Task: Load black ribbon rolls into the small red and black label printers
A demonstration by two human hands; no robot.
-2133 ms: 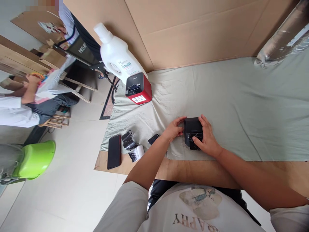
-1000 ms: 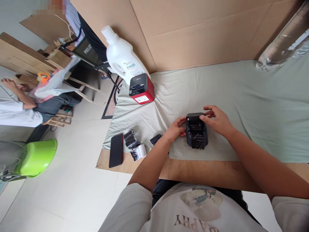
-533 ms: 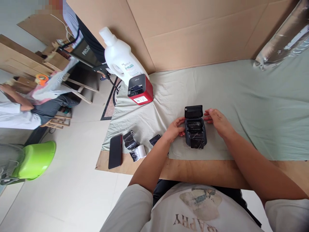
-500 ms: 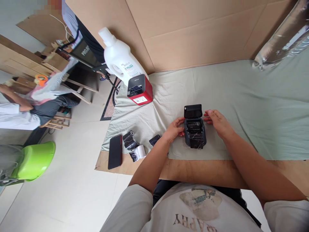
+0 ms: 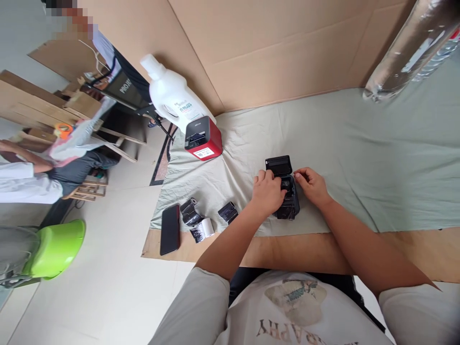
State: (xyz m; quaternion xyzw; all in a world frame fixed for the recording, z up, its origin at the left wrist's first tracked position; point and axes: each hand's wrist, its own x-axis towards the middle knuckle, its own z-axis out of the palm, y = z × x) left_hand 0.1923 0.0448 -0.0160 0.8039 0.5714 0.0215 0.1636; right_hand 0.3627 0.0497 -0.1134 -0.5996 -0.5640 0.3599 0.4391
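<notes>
A small black portable printer [image 5: 296, 203] lies on the cloth with its lid [image 5: 279, 165] raised. Inside its bay is a roll in shiny black wrapping [image 5: 286, 211], part of which hangs over the front edge. My left hand [image 5: 268, 191] covers the printer's left side, fingers bent and thumb reaching into the bay; it hides part of the roll. At the right rim, close to the hinge, my right hand [image 5: 312, 186] has thumb and forefinger drawn together against the printer. To the left lie two black-wrapped rolls [image 5: 227, 212] [image 5: 190, 213] and a white paper roll [image 5: 207, 227].
A phone [image 5: 169, 230] lies at the table's left corner. Behind stand a red and black box-shaped printer [image 5: 212, 141] and a white jug [image 5: 176, 91]. Cardboard [image 5: 287, 48] walls the back, with a wrapped roll [image 5: 398, 52] at right. Another person [image 5: 32, 172] sits far left.
My left hand has moved from the printer's left side up over its open bay. My right hand has come in against the right rim. The view has shifted slightly.
</notes>
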